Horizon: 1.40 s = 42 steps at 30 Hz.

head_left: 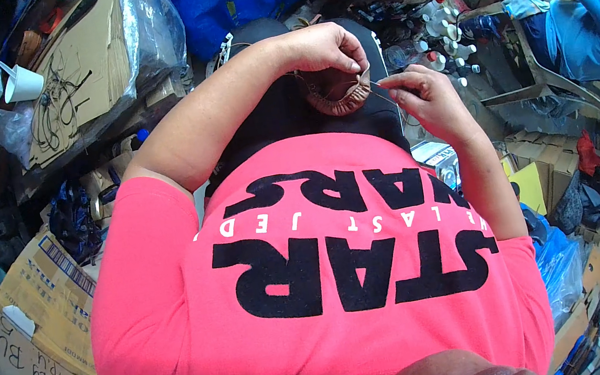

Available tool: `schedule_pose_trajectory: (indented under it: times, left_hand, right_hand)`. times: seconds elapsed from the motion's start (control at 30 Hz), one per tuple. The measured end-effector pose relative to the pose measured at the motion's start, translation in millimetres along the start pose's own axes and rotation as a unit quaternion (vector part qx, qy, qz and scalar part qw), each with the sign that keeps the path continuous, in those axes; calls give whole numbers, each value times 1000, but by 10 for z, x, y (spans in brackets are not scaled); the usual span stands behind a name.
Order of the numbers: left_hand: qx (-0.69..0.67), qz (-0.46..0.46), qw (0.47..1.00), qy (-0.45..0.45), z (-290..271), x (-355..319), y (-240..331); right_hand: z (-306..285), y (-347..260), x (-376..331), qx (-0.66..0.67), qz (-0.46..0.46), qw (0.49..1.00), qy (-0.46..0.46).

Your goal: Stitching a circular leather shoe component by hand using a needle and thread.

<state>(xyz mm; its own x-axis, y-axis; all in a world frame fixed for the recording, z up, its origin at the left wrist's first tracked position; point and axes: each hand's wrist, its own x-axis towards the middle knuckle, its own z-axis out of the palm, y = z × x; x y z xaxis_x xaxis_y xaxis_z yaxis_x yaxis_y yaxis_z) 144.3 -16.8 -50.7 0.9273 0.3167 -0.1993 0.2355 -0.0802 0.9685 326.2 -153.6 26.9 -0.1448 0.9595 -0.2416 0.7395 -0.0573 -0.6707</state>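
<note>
On my lap lies a brown leather shoe upper (340,102) with a puckered, gathered edge around its toe. My left hand (330,49) is closed on its far right rim, with thumb and fingers pinched together. Just to the right of the shoe upper, my right hand (425,97) pinches a thin thread (380,87) that runs to the gathered edge. Whether a needle is between those fingers is too small to tell. Part of the shoe upper is hidden under my left hand.
A blue bag (236,4) stands beyond my knees. Cardboard sheets (81,72) with dark cords and a white cup (23,83) are at the left. Several plastic bottles (444,37) stand at the right, near another person in blue (577,33). Cardboard boxes (42,316) flank me.
</note>
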Motion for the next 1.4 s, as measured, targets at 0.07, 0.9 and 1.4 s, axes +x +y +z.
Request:
schedule_pose_trajectory:
  times: [0.07,0.9,1.4]
  left_hand:
    - [10,1,1000,-2,-10,0,-3]
    - [24,-2,1000,-16,-29,43,-24]
    - [-12,2,999,-33,-15,73,-107]
  right_hand:
    - [-1,-6,49,-23,25,999,-16]
    - [277,-57,5,-214,-74,967,115]
    - [312,-21,-9,-193,-67,973,108]
